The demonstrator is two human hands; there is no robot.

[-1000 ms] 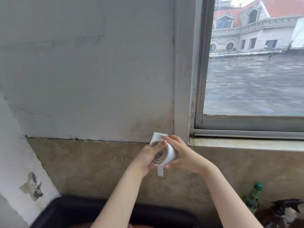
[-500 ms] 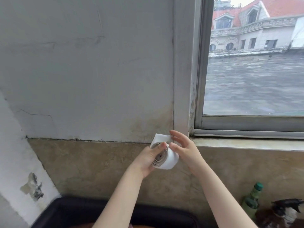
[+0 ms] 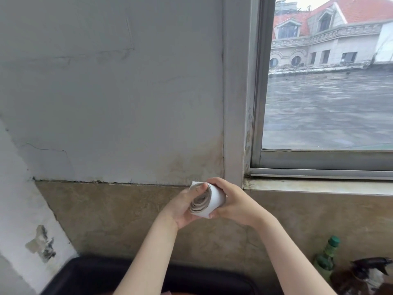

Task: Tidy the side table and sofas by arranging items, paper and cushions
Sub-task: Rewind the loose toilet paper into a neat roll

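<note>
I hold the white rolled strip of paper (image 3: 207, 200) between both hands, its spiral end facing me. My left hand (image 3: 187, 206) cups the near end, thumb across it; my right hand (image 3: 231, 204) wraps the far side.

Black sofa back (image 3: 95, 273) cut off below; spray bottle (image 3: 370, 273) blurred.

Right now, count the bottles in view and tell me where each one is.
2: a green bottle at lower right against the wall, and a dark spray bottle beside it at the frame's corner. Others may sit out of view.
</note>
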